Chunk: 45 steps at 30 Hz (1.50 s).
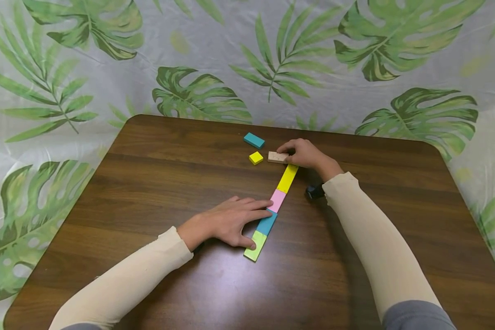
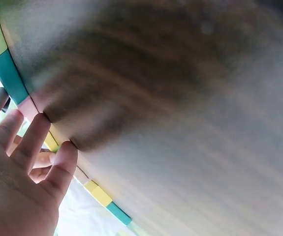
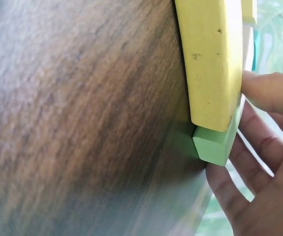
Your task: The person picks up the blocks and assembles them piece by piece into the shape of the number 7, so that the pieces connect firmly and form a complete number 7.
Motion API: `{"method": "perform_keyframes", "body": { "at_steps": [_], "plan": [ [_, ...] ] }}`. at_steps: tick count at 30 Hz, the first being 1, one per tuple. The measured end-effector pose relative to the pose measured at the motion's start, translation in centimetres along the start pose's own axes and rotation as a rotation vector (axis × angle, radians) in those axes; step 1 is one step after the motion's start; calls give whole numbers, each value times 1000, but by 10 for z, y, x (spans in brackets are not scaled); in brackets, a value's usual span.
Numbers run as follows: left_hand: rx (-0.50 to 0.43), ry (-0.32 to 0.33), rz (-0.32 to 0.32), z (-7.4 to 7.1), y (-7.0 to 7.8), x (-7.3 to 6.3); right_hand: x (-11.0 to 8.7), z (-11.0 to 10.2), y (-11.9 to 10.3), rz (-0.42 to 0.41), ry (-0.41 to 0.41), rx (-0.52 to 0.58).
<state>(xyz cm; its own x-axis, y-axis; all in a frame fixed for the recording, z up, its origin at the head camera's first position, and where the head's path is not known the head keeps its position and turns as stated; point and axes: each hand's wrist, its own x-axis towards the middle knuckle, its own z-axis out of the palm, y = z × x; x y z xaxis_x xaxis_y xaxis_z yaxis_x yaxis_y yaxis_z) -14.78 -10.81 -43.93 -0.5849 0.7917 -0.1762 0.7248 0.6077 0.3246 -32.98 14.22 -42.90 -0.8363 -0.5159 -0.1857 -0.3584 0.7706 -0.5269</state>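
Note:
A row of flat wooden blocks runs diagonally in the head view: a lime green block (image 1: 255, 246), a blue block (image 1: 266, 223), a pink block (image 1: 277, 200) and a yellow block (image 1: 288, 178). My left hand (image 1: 230, 222) rests along it with fingers spread, thumb on the lime block, other fingertips at the blue and pink ones. At the row's far end, my right hand (image 1: 309, 156) has its thumb and fingers about a green block (image 3: 215, 145), which the head view hides under the hand. Beside that hand lies a plain wood block (image 1: 277, 157).
A small yellow block (image 1: 255, 158) and another blue block (image 1: 254, 140) lie left of the plain block, toward the back edge of the brown table (image 1: 156, 174). A leaf-patterned curtain (image 1: 214, 41) hangs behind. A black wrist strap (image 1: 315, 191) shows under the right sleeve.

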Motion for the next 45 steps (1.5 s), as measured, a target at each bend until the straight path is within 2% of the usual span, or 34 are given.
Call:
{"method": "perform_keyframes", "body": {
  "at_steps": [19,25,35,45],
  "plan": [
    [2,-3,-2,0,0,0,-3,1,1,7,3,-4],
    [-3,5,-1,-1,1,-2,-6,0,8,-37,31,-7],
    [-79,15,-7,-4,0,-1,-21,-3,18,-63,58,11],
    [-152,105,-38,-14,-9,-10,-18,2,13,-113,70,17]
  ]
}}
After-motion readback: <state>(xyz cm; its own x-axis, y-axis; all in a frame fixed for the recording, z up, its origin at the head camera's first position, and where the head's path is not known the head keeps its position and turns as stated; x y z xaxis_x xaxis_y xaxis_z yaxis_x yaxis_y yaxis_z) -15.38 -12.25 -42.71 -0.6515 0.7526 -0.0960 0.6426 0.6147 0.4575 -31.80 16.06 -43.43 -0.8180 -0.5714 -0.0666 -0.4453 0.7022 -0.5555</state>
